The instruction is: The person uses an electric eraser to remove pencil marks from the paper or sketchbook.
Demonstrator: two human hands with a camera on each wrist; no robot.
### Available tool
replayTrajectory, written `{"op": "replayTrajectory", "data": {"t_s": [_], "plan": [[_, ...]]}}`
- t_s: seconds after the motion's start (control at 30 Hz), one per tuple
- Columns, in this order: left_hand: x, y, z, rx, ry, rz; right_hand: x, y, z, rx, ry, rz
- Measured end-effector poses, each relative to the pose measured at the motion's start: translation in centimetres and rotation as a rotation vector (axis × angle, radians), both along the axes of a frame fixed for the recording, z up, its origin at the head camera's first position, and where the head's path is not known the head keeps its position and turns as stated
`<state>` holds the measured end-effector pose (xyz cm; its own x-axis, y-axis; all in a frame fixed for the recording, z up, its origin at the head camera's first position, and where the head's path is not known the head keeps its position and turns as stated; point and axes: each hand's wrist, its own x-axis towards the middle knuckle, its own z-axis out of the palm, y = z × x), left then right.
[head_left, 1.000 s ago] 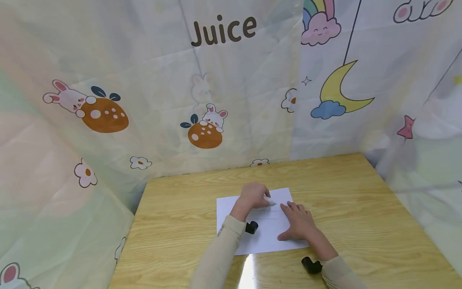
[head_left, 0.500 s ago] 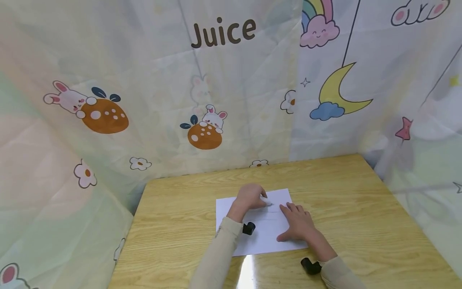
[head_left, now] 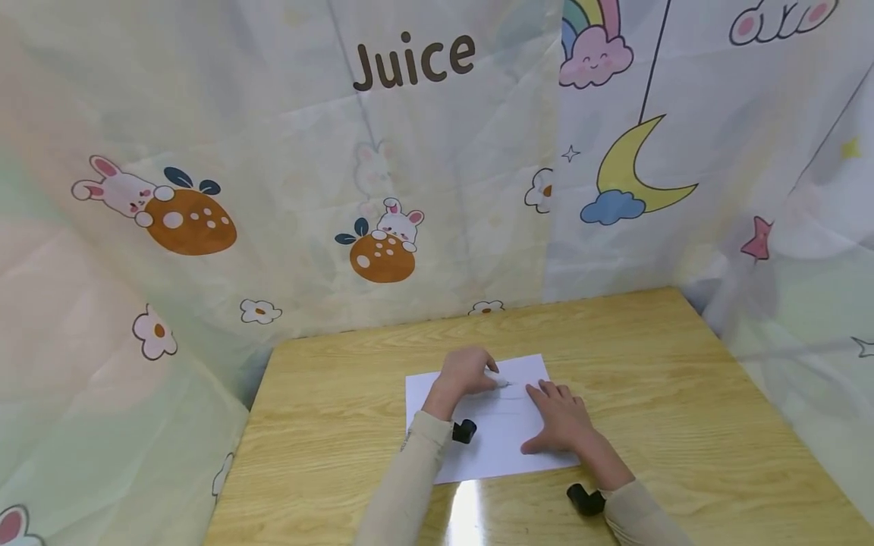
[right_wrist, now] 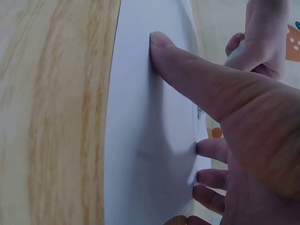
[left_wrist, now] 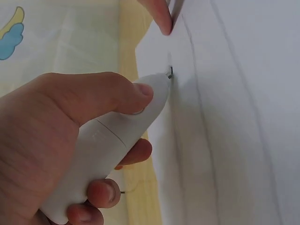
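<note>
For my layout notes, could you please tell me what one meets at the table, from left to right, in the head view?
Left sleeve, left hand, white tool, right hand, right sleeve. The paper spans beneath both hands, so it is left out.

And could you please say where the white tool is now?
In the head view, the white tool is in the left hand, over the far part of the paper, left of the right hand.
</note>
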<state>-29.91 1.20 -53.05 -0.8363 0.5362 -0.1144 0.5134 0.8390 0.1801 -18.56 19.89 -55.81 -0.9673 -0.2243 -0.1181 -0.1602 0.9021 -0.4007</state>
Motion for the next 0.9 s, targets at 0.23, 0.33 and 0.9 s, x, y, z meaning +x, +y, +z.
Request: {"op": "replayTrajectory", "data": {"t_s": [0.23, 0.33, 0.9], "plan": [[-0.09, 0.56, 0.3, 0.065, -0.019, -0.053, -0.33, 0.05, -0.12, 0.009, 0.009, -0.019], [-0.14, 0.39, 0.16, 0.03, -0.015, -0.012, -0.34, 0.07, -0.41, 0.011, 0.003, -0.018], [0.0, 0.94, 0.1, -0.026, 0.008, -0.023, -0.01, 0.1, -0.83, 0.006, 0.014, -0.027]]}}
